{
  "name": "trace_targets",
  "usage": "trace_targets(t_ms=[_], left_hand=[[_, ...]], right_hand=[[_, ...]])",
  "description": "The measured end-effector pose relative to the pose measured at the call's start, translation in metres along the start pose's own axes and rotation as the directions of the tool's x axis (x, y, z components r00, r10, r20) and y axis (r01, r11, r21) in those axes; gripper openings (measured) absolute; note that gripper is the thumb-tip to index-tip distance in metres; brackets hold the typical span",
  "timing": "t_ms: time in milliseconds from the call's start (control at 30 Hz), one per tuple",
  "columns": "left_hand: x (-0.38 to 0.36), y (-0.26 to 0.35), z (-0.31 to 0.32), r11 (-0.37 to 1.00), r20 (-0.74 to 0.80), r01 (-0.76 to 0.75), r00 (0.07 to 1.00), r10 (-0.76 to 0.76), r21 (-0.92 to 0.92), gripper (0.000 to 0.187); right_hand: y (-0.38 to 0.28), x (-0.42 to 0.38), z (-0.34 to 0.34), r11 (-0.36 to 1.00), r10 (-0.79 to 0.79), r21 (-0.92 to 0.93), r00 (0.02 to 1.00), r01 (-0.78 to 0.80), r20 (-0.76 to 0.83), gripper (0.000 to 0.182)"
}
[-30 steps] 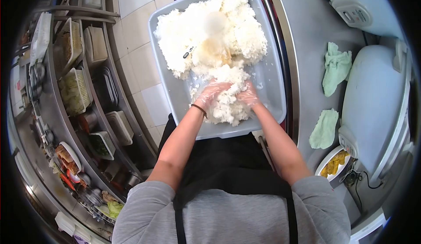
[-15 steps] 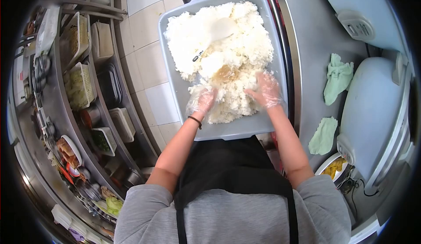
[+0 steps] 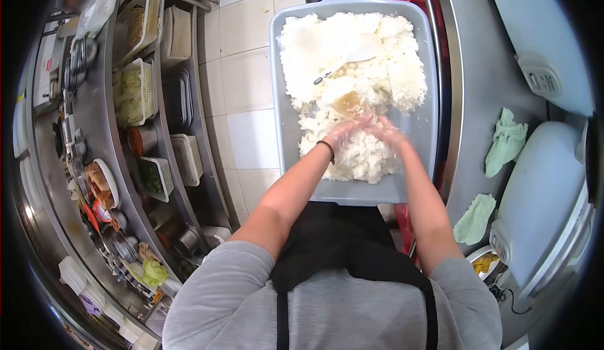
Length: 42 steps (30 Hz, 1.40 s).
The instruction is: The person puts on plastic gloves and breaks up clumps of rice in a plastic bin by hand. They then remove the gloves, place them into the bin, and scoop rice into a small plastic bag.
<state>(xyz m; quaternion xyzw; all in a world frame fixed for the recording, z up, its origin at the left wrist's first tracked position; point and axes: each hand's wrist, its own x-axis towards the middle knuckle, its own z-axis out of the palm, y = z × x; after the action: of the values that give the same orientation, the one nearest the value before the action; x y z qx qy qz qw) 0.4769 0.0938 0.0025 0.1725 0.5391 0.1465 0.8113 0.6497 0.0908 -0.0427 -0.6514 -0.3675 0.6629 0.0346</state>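
A big grey plastic tub [image 3: 286,136] holds a heap of cooked white rice [image 3: 377,67] with a brownish patch near its middle. A white rice paddle [image 3: 349,54] lies on top of the heap. Both my hands wear clear plastic gloves. My left hand [image 3: 346,131] and my right hand [image 3: 385,131] are pressed together on a clump of rice at the near part of the tub, fingers cupped around it. A dark band circles my left wrist.
Metal shelves on the left carry baskets of vegetables [image 3: 132,92], lidded containers and small bowls. On the steel counter to the right lie two green cloths [image 3: 505,142], a large white rice cooker [image 3: 544,192] and a dish of yellow food [image 3: 483,263]. A tiled floor shows between shelves and tub.
My hands were spread apart on the rice half a second ago; now they have come together over a clump. The view has shifted, so the tub sits further right.
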Motion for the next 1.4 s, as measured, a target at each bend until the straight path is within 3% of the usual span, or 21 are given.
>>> trace_targets(t_ms=[67,133,233,333,433,533,667,700,733,800,933,1000,1033,1067,1100,1167,1200,1267,1300,1333,1400], left_hand=[[0.013,-0.012,-0.002,0.996,0.162,0.005,0.987,0.008,-0.084,0.064],[0.016,-0.013,-0.001,0.999,0.103,-0.031,0.994,0.029,0.018,0.057],[0.006,-0.012,0.007,0.983,0.184,-0.158,0.968,0.172,-0.089,0.027],[-0.006,-0.001,0.016,0.938,0.167,-0.346,0.924,0.344,-0.014,0.024],[-0.029,0.016,0.022,0.924,0.144,-0.277,0.958,0.246,0.263,0.023],[-0.033,0.018,0.026,0.913,0.076,-0.357,0.934,0.349,0.195,0.026],[-0.042,0.024,0.019,0.853,-0.051,-0.253,0.95,0.309,0.456,0.037],[-0.028,0.013,0.007,0.646,0.034,-0.242,0.948,0.317,0.724,0.046],[-0.018,-0.004,0.002,0.646,0.038,-0.245,0.948,0.316,0.723,0.046],[-0.018,-0.022,0.002,0.609,-0.007,-0.578,0.722,0.692,0.543,0.056],[-0.059,0.011,0.0,0.682,-0.006,-0.354,0.885,0.465,0.64,0.06],[-0.09,0.039,0.007,0.575,0.056,-0.202,0.964,0.261,0.792,0.064],[-0.091,0.028,-0.003,0.412,0.05,-0.219,0.923,0.382,0.884,0.065],[-0.09,0.024,-0.014,0.412,0.051,-0.219,0.923,0.382,0.884,0.065],[-0.092,0.027,-0.021,0.574,-0.038,-0.207,0.922,0.385,0.792,0.066],[-0.092,0.035,-0.034,0.781,-0.184,-0.149,0.929,0.32,0.607,0.069],[-0.087,0.038,-0.035,0.781,-0.183,-0.149,0.93,0.32,0.607,0.069],[-0.07,0.04,-0.041,0.74,-0.447,-0.012,0.791,0.419,0.673,0.069],[-0.04,0.023,-0.057,0.877,-0.331,-0.21,0.868,0.371,0.431,0.075],[-0.016,0.011,-0.07,0.877,-0.33,-0.212,0.868,0.372,0.431,0.075],[0.006,0.002,-0.077,0.927,-0.136,-0.371,0.922,0.361,-0.055,0.079]], right_hand=[[0.003,-0.005,0.008,0.979,-0.172,0.13,0.979,0.158,0.106,0.079],[-0.028,-0.038,0.011,0.999,-0.013,0.047,0.994,0.008,0.108,0.069],[-0.015,-0.05,0.016,0.905,-0.289,0.312,0.956,0.289,-0.045,0.06],[-0.013,-0.055,0.011,0.883,-0.438,0.077,0.872,0.462,-0.219,0.061],[-0.019,-0.065,0.007,0.832,-0.527,0.062,0.82,0.552,-0.225,0.057],[-0.031,-0.081,0.013,0.786,-0.526,0.189,0.797,0.589,-0.297,0.049],[-0.03,-0.081,0.013,0.858,-0.474,0.021,0.807,0.513,-0.353,0.036],[-0.028,-0.078,0.012,0.859,-0.471,0.02,0.807,0.511,-0.357,0.036],[-0.026,-0.073,0.011,0.884,-0.402,0.065,0.825,0.462,-0.397,0.032],[-0.03,-0.07,0.007,0.904,-0.328,0.112,0.838,0.412,-0.437,0.03],[-0.051,-0.072,-0.006,0.964,-0.172,-0.245,0.941,0.1,-0.293,0.056],[-0.06,-0.071,-0.011,0.903,-0.069,-0.428,0.967,-0.044,-0.244,0.07],[-0.06,-0.068,-0.012,0.903,-0.069,-0.428,0.967,-0.044,-0.245,0.07],[-0.06,-0.065,-0.011,0.854,-0.25,-0.512,0.934,0.088,-0.256,0.072],[-0.062,-0.062,-0.011,0.777,-0.423,-0.594,0.871,0.207,-0.25,0.075],[-0.074,-0.046,-0.01,0.848,-0.375,-0.486,0.888,0.212,-0.266,0.073],[-0.083,-0.037,-0.007,0.904,-0.326,-0.37,0.905,0.213,-0.275,0.071],[-0.1,-0.016,0.009,0.93,-0.23,-0.335,0.948,0.148,-0.221,0.066],[-0.102,-0.006,0.015,0.949,-0.133,-0.305,0.978,0.078,-0.163,0.061],[-0.098,0.003,0.019,0.949,-0.134,-0.306,0.977,0.079,-0.164,0.061],[-0.086,0.012,0.027,0.917,-0.289,-0.307,0.955,0.255,-0.068,0.063]])
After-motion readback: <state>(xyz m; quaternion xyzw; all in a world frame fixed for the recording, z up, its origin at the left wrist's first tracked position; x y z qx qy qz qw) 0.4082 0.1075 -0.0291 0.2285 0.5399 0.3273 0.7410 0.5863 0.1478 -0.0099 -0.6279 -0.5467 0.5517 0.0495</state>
